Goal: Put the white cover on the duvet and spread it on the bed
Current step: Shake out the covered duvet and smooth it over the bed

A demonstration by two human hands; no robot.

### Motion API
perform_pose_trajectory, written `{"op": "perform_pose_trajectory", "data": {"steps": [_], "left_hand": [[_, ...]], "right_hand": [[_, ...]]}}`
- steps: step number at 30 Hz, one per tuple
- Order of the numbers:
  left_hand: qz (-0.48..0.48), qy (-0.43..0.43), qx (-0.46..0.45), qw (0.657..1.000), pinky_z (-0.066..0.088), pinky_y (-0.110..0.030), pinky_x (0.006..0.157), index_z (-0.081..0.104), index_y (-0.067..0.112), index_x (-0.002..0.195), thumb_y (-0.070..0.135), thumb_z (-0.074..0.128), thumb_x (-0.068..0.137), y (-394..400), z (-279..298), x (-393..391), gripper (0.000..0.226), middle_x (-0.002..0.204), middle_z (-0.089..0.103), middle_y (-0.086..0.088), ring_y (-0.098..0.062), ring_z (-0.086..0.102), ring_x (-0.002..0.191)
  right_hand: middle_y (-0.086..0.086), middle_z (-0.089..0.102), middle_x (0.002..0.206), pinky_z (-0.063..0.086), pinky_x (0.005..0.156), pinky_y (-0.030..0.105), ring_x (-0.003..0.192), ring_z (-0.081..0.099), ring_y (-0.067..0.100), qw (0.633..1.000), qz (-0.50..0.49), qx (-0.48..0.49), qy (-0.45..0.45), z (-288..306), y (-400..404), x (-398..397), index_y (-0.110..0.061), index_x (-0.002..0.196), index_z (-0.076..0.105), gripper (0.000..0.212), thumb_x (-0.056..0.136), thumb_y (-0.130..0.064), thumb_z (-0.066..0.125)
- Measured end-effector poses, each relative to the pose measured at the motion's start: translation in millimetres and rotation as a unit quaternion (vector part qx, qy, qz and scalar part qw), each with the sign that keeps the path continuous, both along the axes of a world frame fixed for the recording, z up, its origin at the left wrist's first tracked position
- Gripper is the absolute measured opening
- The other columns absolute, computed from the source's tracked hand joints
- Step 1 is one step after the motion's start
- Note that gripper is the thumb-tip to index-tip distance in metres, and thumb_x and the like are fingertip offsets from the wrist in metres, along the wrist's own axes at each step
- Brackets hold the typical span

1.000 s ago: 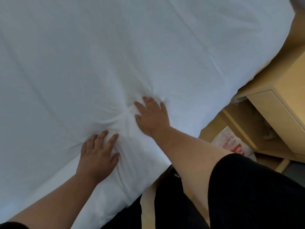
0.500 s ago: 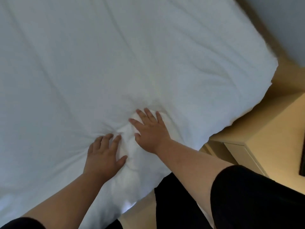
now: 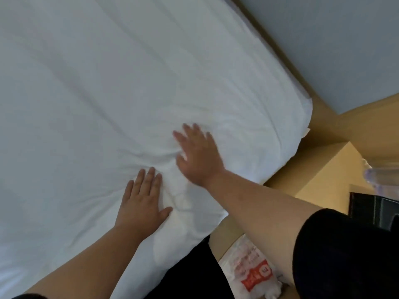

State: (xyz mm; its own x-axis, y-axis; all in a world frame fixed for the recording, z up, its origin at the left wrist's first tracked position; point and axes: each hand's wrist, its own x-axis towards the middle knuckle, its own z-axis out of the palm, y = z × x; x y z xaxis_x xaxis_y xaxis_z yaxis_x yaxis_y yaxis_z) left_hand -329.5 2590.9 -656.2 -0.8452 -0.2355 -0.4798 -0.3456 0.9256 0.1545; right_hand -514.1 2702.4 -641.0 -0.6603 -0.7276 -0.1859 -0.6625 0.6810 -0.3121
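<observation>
- Our left hand (image 3: 141, 198) and right hand (image 3: 197, 155) both lie flat, fingers straight, pressing the covered duvet (image 3: 129, 93), grasping nothing.
- The duvet is spread over the bed; its rumpled corner (image 3: 287, 126) lies far-right of our right hand, the nearer one.
- We judge smoothing should run toward that corner.
</observation>
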Motion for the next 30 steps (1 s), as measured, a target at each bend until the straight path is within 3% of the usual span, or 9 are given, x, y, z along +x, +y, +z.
{"op": "perform_pose_trajectory", "data": {"steps": [3, 7, 9, 12, 14, 17, 20, 25, 30], "left_hand": [[-0.027, 0.010, -0.009, 1.000, 0.010, -0.044, 0.119, 0.040, 0.001, 0.149, 0.071, 0.039, 0.079, -14, -10, -12, 0.098, 0.160, 0.030, -0.015, -0.028, 0.018, 0.149], [-0.068, 0.034, -0.016, 0.997, 0.000, -0.039, 0.120, 0.035, -0.001, 0.150, 0.075, 0.041, 0.075, -25, -25, -52, 0.107, 0.160, 0.029, -0.017, -0.028, 0.015, 0.150], [-0.095, 0.032, -0.005, 0.995, 0.002, -0.040, 0.120, 0.035, 0.000, 0.150, 0.077, 0.041, 0.073, -24, -27, -78, 0.109, 0.161, 0.028, -0.017, -0.030, 0.016, 0.149], [-0.111, 0.030, 0.000, 0.993, 0.007, -0.044, 0.119, 0.039, 0.007, 0.151, 0.075, 0.039, 0.073, -21, -20, -104, 0.104, 0.161, 0.029, -0.015, -0.031, 0.017, 0.149], [-0.118, 0.015, 0.005, 0.993, 0.010, -0.046, 0.118, 0.045, 0.008, 0.149, 0.073, 0.039, 0.073, -19, -16, -111, 0.100, 0.159, 0.032, -0.015, -0.033, 0.020, 0.148], [-0.129, 0.014, 0.003, 0.992, -0.001, -0.043, 0.120, 0.045, 0.007, 0.148, 0.071, 0.039, 0.076, -17, -16, -118, 0.096, 0.159, 0.032, -0.015, -0.033, 0.020, 0.149], [-0.126, 0.056, -0.005, 0.990, -0.005, -0.037, 0.122, 0.040, 0.005, 0.149, 0.069, 0.040, 0.081, -19, -21, -135, 0.093, 0.159, 0.032, -0.015, -0.032, 0.022, 0.149], [-0.097, 0.136, 0.000, 0.986, -0.004, -0.037, 0.124, 0.031, 0.002, 0.153, 0.056, 0.035, 0.092, 0, -32, -197, 0.082, 0.161, 0.028, -0.017, -0.034, 0.022, 0.150], [-0.105, 0.153, -0.010, 0.983, 0.003, -0.050, 0.121, 0.034, 0.000, 0.151, 0.044, 0.032, 0.093, 48, -45, -271, 0.073, 0.161, 0.027, -0.019, -0.037, 0.020, 0.150]], "right_hand": [[0.002, 0.030, 0.163, 0.007, 0.123, 0.053, 0.153, 0.021, 0.023, 0.988, 0.133, 0.038, -0.062, -22, -12, -3, -0.028, 0.151, 0.042, 0.057, 0.096, -0.042, 0.049], [-0.004, 0.014, 0.168, 0.005, 0.125, 0.051, 0.155, 0.008, 0.017, 0.974, -0.188, 0.126, -0.014, -40, 83, -125, -0.026, 0.159, 0.021, 0.061, 0.103, -0.048, 0.032], [-0.003, 0.007, 0.168, 0.006, 0.124, 0.051, 0.155, 0.004, 0.020, 0.919, -0.345, 0.184, -0.048, -27, 131, -164, -0.030, 0.160, 0.012, 0.064, 0.102, -0.055, 0.025], [0.007, 0.024, 0.162, 0.023, 0.118, 0.055, 0.148, 0.024, 0.030, 0.822, -0.544, 0.138, -0.096, -1, 137, -179, -0.020, 0.157, 0.021, 0.067, 0.100, -0.055, 0.030], [0.008, 0.028, 0.162, 0.028, 0.117, 0.051, 0.147, 0.029, 0.028, 0.861, -0.499, 0.088, -0.042, -1, 109, -170, -0.015, 0.155, 0.029, 0.061, 0.099, -0.037, 0.041], [0.014, 0.039, 0.157, 0.029, 0.117, 0.054, 0.146, 0.035, 0.032, 0.959, -0.279, -0.021, 0.041, -2, 38, -138, -0.015, 0.147, 0.047, 0.063, 0.086, -0.029, 0.054], [0.006, 0.031, 0.162, 0.009, 0.122, 0.052, 0.151, 0.022, 0.026, 0.996, -0.094, -0.005, -0.004, -19, -6, -131, -0.027, 0.149, 0.045, 0.062, 0.088, -0.031, 0.056], [0.007, 0.039, 0.158, 0.024, 0.118, 0.047, 0.146, 0.034, 0.024, 0.986, -0.163, 0.004, 0.038, -52, 89, -231, -0.022, 0.147, 0.048, 0.058, 0.092, -0.042, 0.043], [-0.002, 0.043, 0.145, 0.033, 0.113, 0.044, 0.138, 0.034, 0.023, 0.892, -0.442, -0.002, -0.094, -51, 191, -260, -0.038, 0.137, 0.050, 0.041, 0.099, -0.051, 0.042]]}}
